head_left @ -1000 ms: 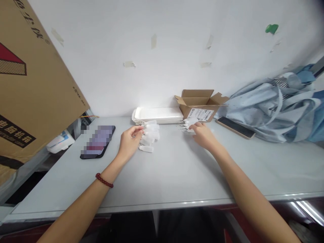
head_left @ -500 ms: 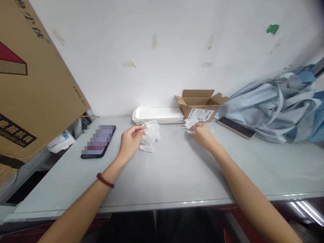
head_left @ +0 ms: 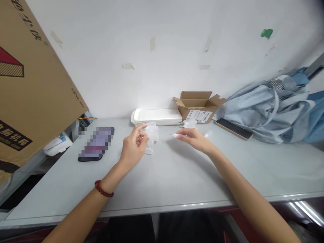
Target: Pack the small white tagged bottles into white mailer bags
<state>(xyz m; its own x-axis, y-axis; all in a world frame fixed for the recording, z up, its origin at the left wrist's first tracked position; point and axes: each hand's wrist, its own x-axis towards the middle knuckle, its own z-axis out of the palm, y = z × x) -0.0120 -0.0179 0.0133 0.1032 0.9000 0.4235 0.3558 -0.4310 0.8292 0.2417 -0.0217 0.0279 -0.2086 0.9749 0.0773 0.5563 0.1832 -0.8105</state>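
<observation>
My left hand (head_left: 134, 143) is beside a pile of small translucent white pieces (head_left: 152, 131) on the table. Its index finger and thumb are apart, the other fingers loosely curled, and nothing shows between them; the hand covers part of the pile. My right hand (head_left: 193, 139) pinches one small white piece (head_left: 175, 135) with a thin tip or thread pointing left, just above the tabletop. Behind my right hand lies a second bunch of white pieces with thin loops (head_left: 189, 123). Another small piece (head_left: 208, 134) lies to the right, partly behind the hand.
A stack of white padded envelopes (head_left: 158, 115) lies by the wall beside an open cardboard box (head_left: 196, 109). Phones lie at left (head_left: 96, 145) and right (head_left: 234, 128). A light blue cloth bag (head_left: 263, 108) is at far right, and a big carton (head_left: 32, 77) leans at left.
My right hand has drawn back from the right bunch toward the left with one white piece in its fingers. The left thumb and index finger have parted. The view has shifted slightly.
</observation>
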